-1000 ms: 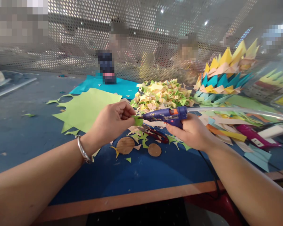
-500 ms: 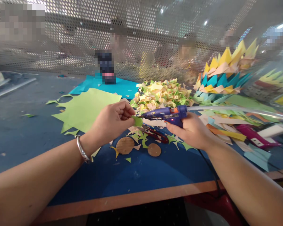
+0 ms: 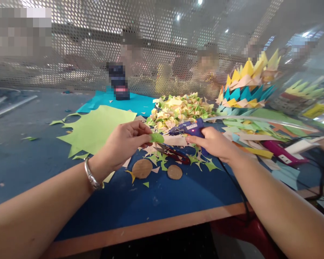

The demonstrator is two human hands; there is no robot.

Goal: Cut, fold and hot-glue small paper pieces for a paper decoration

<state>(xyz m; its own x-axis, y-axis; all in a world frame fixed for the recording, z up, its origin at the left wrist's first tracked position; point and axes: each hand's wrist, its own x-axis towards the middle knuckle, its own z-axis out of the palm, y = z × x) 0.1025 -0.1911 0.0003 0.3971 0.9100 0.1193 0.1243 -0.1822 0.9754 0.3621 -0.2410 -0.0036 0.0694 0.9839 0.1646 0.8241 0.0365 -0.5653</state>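
With left hand [image 3: 129, 138] nearly closed, pinches a small green paper piece [image 3: 157, 137] between thumb and fingers, just left of the tip of the glue gun [image 3: 187, 126], over the counter [image 3: 199, 198]. Could burn fingertips or smear glue through a slip so near that tip. With right hand [image 3: 217, 144], grips the glue gun firmly, nearer than the scrap pile [image 3: 182, 109].

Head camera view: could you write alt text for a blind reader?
Left hand pinches a small green paper piece; right hand holds a blue glue gun beside it, above a blue table strewn with paper scraps.
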